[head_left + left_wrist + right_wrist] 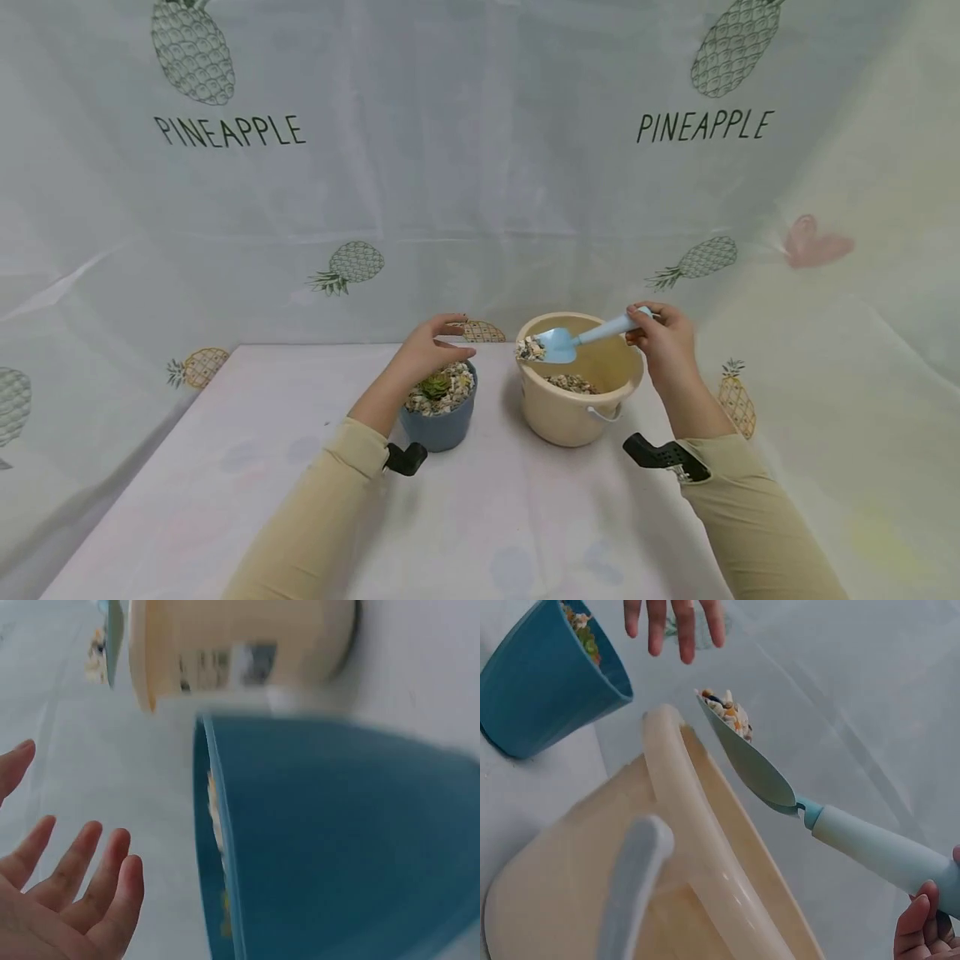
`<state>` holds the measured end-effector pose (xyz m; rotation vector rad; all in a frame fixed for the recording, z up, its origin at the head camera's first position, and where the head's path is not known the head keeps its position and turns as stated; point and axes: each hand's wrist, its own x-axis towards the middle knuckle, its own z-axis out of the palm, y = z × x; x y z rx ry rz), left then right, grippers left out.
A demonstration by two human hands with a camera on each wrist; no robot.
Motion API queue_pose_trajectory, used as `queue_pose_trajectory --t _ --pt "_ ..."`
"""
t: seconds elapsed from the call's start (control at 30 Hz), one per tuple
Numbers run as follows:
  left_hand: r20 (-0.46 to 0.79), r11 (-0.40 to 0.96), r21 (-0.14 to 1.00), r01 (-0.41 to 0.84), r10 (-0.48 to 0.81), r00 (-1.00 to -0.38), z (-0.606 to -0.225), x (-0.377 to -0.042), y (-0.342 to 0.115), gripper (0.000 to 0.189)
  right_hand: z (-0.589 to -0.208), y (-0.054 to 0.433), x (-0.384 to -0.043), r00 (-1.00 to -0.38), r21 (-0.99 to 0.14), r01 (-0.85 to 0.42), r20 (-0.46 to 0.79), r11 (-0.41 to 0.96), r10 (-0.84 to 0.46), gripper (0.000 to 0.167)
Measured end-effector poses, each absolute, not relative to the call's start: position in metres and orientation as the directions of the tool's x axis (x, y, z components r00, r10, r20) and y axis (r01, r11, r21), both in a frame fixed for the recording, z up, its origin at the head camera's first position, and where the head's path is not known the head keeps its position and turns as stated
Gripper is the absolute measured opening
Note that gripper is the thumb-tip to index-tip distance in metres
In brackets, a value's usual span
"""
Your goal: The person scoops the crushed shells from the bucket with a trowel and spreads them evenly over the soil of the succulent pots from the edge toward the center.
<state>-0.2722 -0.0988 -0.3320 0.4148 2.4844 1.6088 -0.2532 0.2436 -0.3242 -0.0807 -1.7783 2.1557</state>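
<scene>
My right hand [664,340] grips the handle of a light blue hand trowel [757,774], which is held over the rim of a cream bucket [564,417]. A small heap of mixed pebbles [729,712] lies on the trowel's blade. More pebbles [572,383] show at the bottom of the bucket. To the left stands a blue plant pot [438,432] holding pebbles and a green succulent [434,385]. Just above the pot's rim is my left hand [426,354], fingers spread and nothing in them. In the left wrist view the pot's side [337,832] fills much of the frame.
A pale cloth [480,517] covers the table. Behind it hangs a sheet [480,167] printed with pineapples. The bucket's handle [634,889] hangs down on its near side. A black wrist device [663,457] sits at my right cuff, another [406,458] at my left.
</scene>
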Motion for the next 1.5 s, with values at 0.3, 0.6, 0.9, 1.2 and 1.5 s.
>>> queue_pose_trajectory --t 0.3,0.6,0.9,1.2,1.5 --pt "0.055 0.437 0.883 0.171 0.265 -0.963 -0.34 -0.282 -0.152 0.057 -0.329 0.217 -0.259 -0.962 -0.981 -0.165 0.136 -0.104 0.238 0.02" --pt "0.04 0.482 0.861 0.164 0.257 -0.966 -0.362 -0.284 -0.191 0.052 -0.327 0.186 -0.261 -0.975 -0.983 -0.157 0.139 -0.091 0.172 0.028" --pt "-0.008 0.5 0.843 0.199 0.38 -0.925 -0.384 -0.281 -0.222 0.059 -0.328 0.153 -0.265 -0.989 -0.988 -0.135 0.13 -0.074 0.075 0.029" --pt "-0.077 0.52 0.809 0.274 0.556 -0.827 -0.387 -0.287 -0.23 0.079 -0.333 0.124 -0.27 -0.989 -0.988 -0.144 0.141 -0.053 0.054 0.029" --pt "-0.129 0.508 0.823 0.255 0.604 -0.787 -0.384 -0.293 -0.232 0.085 -0.337 0.098 -0.269 -0.992 -0.991 -0.119 0.116 -0.054 0.045 0.029"
